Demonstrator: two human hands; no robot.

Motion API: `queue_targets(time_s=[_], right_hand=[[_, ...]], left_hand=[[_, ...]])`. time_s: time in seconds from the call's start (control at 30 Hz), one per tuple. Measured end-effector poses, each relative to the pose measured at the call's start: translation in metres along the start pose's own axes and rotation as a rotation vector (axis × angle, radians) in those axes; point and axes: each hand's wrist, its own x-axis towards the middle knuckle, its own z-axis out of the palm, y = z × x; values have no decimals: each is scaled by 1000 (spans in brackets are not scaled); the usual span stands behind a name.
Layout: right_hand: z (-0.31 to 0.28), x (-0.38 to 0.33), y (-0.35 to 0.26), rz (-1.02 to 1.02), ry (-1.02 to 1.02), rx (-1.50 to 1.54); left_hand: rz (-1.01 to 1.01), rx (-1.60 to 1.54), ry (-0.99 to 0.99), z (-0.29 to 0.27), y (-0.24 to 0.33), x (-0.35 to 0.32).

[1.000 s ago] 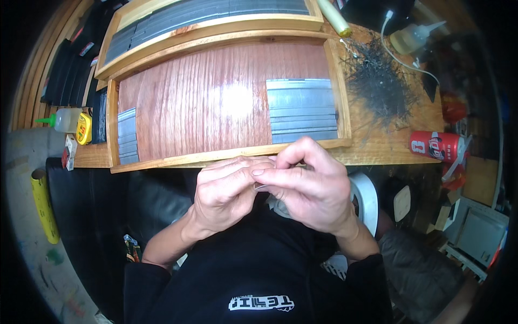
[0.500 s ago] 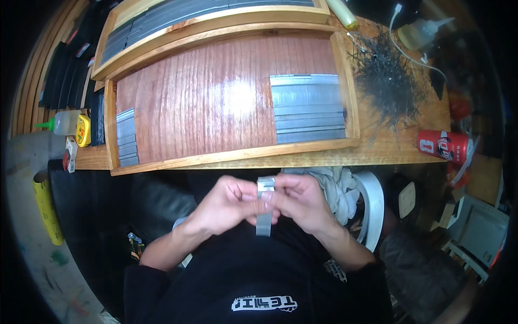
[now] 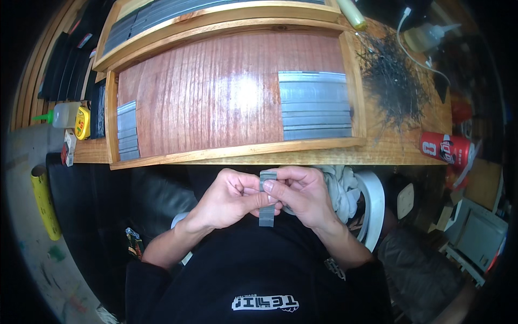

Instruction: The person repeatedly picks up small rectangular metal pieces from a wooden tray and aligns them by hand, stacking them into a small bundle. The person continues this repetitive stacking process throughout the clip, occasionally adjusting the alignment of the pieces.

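Note:
Both my hands meet just in front of the bench edge, pinching a narrow grey strip [image 3: 266, 217] between them. The strip is upright in view, with fine lines across it; whether it is one piece or several laid together I cannot tell. My left hand [image 3: 226, 201] is closed on its left side, thumb pointing inward. My right hand [image 3: 305, 198] grips the other side, with the thumb lying across its face. Beyond them is a shallow wooden tray [image 3: 237, 154], holding a block of grey strips [image 3: 314, 102] at the right and a smaller grey row [image 3: 128, 129] at the left.
Another wooden tray [image 3: 216, 18] of grey pieces stands behind. To the right are a heap of thin dark offcuts [image 3: 394, 81], a squeeze bottle [image 3: 426, 39], a white cable [image 3: 400, 33] and a red can [image 3: 443, 148]. A yellow tape measure [image 3: 82, 123] lies at the left.
The strip has turned a little in my fingers, its shiny upper end now showing dull, lined grey. Both hands have risen slightly in view. The tray appears slightly shifted with the head's movement.

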Motion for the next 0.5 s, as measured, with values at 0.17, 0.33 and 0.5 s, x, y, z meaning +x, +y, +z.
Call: queue_targets(time_s=[0.17,0.33,0.5], right_hand=[[2,-5,0,-14,-27,13],[2,-7,4,-45,-9,-11],[4,-9,-2,-57,-26,-34]], left_hand=[[-43,-54,7,5,2,-4],[-45,-60,-15,4,1,-6],[-21,-77,-30,5,2,-7]])
